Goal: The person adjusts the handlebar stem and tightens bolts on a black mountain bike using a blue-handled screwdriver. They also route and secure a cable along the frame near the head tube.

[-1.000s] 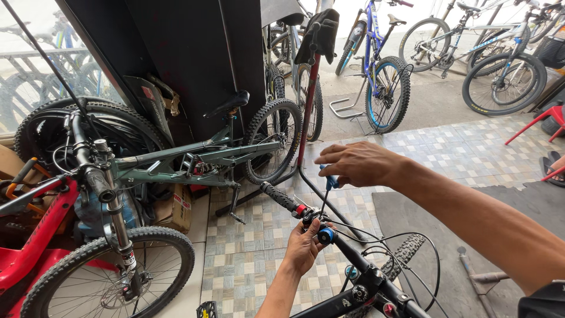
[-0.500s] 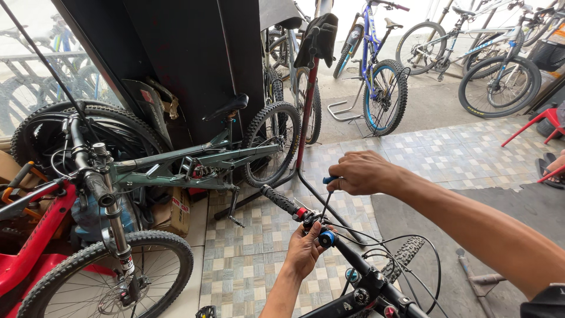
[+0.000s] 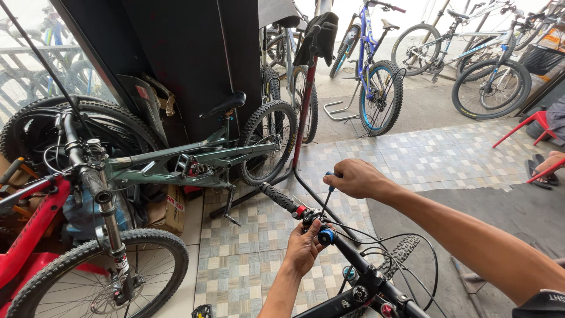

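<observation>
Left hand (image 3: 303,247) gripped the handlebar (image 3: 329,238) by the blue clamp (image 3: 326,236). Right hand (image 3: 353,178), at 1 o'clock, held tight a thin tool (image 3: 326,200) w/ tip down.

Tiled floor (image 3: 259,259) bears green bike (image 3: 194,159), cardboard box (image 3: 168,209)

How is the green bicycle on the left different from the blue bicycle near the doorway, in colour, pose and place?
The green bicycle has a dull grey-green frame; the blue bicycle has a bright blue one. The green bicycle stands side-on, leaning by the dark panel indoors on the tiled floor; the blue bicycle points away, its rear wheel facing the camera, farther off on bare concrete. The green bicycle's black saddle looks darker than the blue bicycle's paler one. Both have knobbly tyres and stand upright.
</observation>
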